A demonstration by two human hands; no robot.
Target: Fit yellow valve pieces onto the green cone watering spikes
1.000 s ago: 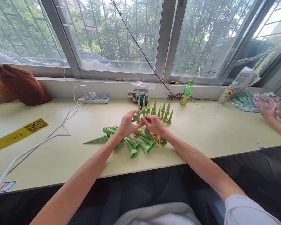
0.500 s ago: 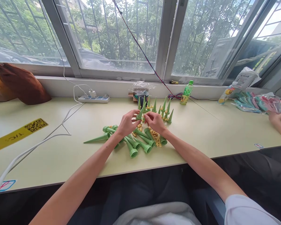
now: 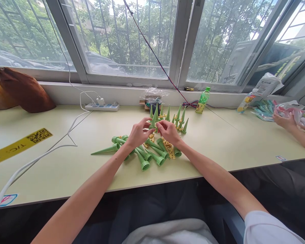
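Left fingers (image 3: 144, 121) around a conical green plastic spike (image 3: 155, 118) (right fingers (image 3: 163, 124): hold unclear)

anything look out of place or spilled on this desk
Nothing looks spilled or visibly damaged. Slightly odd: one tapered green plastic spike juts out leftward from the jumbled pile, and a slack white cable snakes across the pale yellow desktop, looking untidy.

The left forearm (image 3: 96, 185) and right forearm (image 3: 218, 180) reach forward, converging. The left hand (image 3: 138, 134) curves, thumb opposite fingers; the right hand (image 3: 169, 132) bends inward, fingertips bunched close.
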